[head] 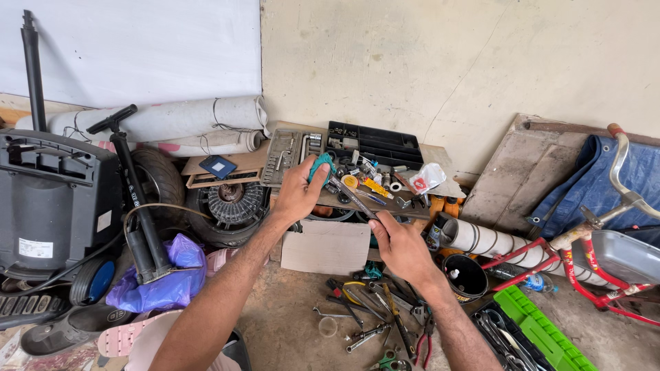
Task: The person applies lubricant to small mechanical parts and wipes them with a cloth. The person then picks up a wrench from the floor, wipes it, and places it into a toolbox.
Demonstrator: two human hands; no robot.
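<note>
Above scattered floor tools point(385, 312), both hands, left hand point(297, 194) and right hand point(402, 247), grip a wrench point(350, 196).

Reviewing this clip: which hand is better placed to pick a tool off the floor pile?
Probably the right hand: it pinches only the tip of the wrench, above the floor tools. The left hand grips the teal head end, farther away.

both forearms reach forward, left hand point(297, 194) and right hand point(402, 247) closed.
</note>
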